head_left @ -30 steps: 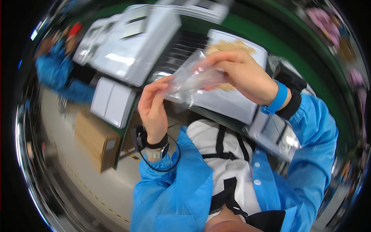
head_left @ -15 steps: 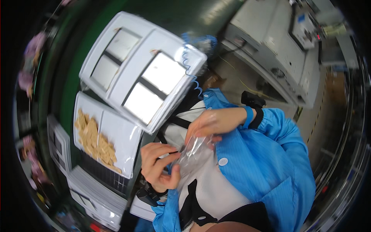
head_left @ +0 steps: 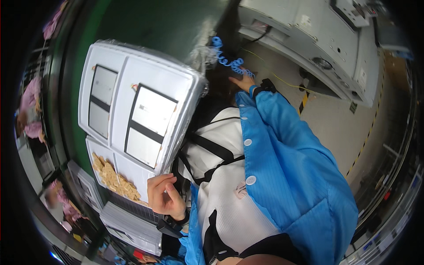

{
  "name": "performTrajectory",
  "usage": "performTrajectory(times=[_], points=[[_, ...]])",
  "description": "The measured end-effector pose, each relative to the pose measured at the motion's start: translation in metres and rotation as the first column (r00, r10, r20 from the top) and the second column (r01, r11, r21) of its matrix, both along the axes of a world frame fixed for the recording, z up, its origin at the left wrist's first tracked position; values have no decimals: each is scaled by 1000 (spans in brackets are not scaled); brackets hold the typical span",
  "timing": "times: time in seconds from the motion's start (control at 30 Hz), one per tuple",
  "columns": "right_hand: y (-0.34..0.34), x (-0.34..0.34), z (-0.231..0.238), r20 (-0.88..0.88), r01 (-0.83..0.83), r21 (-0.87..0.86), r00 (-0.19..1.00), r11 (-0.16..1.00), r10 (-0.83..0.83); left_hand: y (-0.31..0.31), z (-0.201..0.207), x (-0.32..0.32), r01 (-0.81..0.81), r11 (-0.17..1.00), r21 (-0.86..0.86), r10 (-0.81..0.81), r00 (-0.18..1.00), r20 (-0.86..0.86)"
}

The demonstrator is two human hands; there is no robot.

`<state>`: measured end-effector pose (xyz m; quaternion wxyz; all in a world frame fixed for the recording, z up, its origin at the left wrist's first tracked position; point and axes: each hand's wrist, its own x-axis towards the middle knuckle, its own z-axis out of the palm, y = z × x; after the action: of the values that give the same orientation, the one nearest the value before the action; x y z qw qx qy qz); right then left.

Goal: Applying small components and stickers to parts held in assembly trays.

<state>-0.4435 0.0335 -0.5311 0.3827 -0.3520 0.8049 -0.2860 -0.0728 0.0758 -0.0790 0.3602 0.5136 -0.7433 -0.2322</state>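
Observation:
My left hand point(head_left: 167, 197) is beside the near corner of a stack of white two-compartment trays point(head_left: 145, 74), its fingers loosely curled, thumb apart, nothing visible in it. Flat white panels with black borders, one on the right point(head_left: 152, 110) and one on the left point(head_left: 100, 95), lie in the top tray's compartments. Stretched out past the trays, my right hand point(head_left: 244, 81) is at a blue coiled cord point(head_left: 232, 63). Its thumb points away from the fingers, which are partly hidden; no film shows in it. Crumpled clear plastic point(head_left: 204, 56) sits at the green table's edge.
Below the stack, another white tray point(head_left: 134, 172) holds many small tan pieces point(head_left: 115, 179). Stacked white trays point(head_left: 130, 229) stand closer to me. A large grey machine point(head_left: 304, 39) is at the far right, with a yellow cable point(head_left: 282, 81) on the floor. People in pink work at the left.
My hands have separated, and the clear film between them is gone from there. My right hand has moved far out to the cord; my left has shifted slightly left and down.

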Motion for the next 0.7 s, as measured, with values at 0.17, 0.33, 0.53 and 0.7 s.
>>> performTrajectory(times=[0.17, 0.33, 0.53, 0.7], points=[[-13, 48, -79, -274, -540, 341, 726, 770, 630, 19, -1, 24, -120, 992, -43, 122, 992, 38], [86, -19, -118, -177, -729, 6, 673, 685, 718, 3, -3, 38, -206, 976, -71, 209, 977, 34], [86, -100, -39, -45, -827, -75, 561, 557, 827, 15, 17, 126, -392, 897, -203, 429, 883, 192], [-35, 17, 56, 38, -835, -78, 544, 545, 838, 35, 41, 222, -547, 791, -273, 611, 694, 381]])
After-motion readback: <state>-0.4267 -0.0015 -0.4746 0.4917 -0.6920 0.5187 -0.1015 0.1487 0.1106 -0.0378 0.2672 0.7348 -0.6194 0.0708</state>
